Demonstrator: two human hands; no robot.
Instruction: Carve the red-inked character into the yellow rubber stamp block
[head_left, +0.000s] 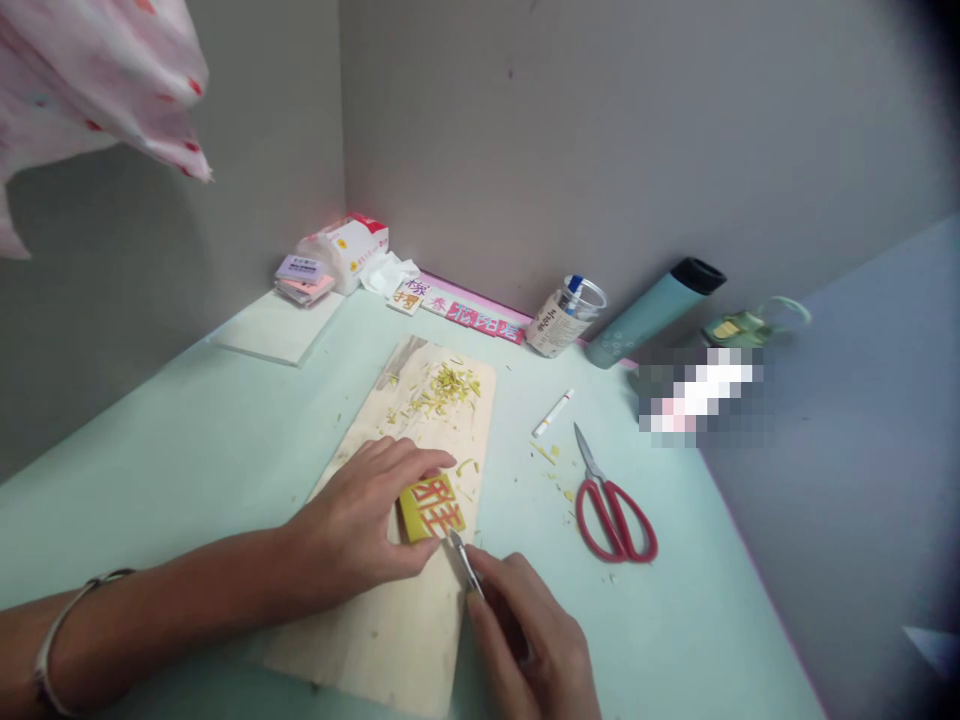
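Observation:
A small yellow block [431,508] with a red carved character lies on a pale wooden board [420,620]. My left hand [360,525] grips the block from the left, fingers over its top edge and thumb under its lower edge. My right hand [529,640] is closed around a thin metal carving knife [465,562], whose tip touches the block's lower right corner. Yellow-green shavings [442,385] are heaped at the far end of the board.
Red-handled scissors [611,510] and a white pen [553,412] lie right of the board. At the back stand a jar [562,315], a teal bottle [652,310], printed strips [472,318], a tissue pack [345,250] and a clear sheet [277,325]. Pink cloth [97,80] hangs top left.

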